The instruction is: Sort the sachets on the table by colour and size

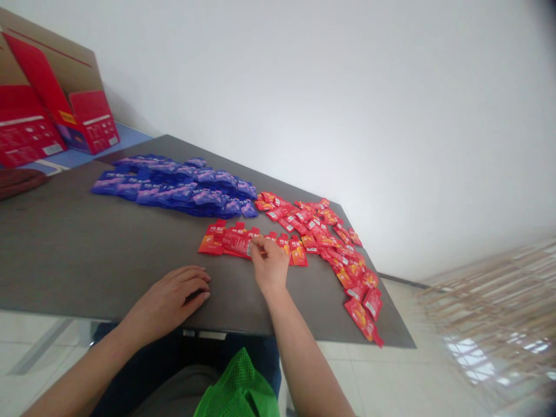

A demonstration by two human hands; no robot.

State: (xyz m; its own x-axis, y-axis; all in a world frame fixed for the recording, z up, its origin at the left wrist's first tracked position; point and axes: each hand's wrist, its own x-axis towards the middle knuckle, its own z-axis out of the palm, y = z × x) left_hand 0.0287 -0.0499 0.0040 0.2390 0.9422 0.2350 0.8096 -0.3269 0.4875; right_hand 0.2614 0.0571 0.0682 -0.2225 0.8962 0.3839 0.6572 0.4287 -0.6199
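Across the middle of the dark table lies a row of overlapping red pouches [211, 238] with orange pictures, their tabs pointing away from me. My right hand [270, 263] is over this row, thumb and fingers pinched at the edge of a red pouch [236, 242] whose printed back faces up. My fingers cover part of the row. On the bare tabletop in front of it, my left hand [174, 298] rests palm down, empty, with the thumb apart from the loosely curved fingers.
Blue pouches [174, 188] lie in overlapping rows at the back left. A loose heap of red pouches [321, 231] runs along the table's right edge. Open red cartons [93, 119] stand far left near a brown cloth [19, 182]. A white wall [304, 87] rises behind.
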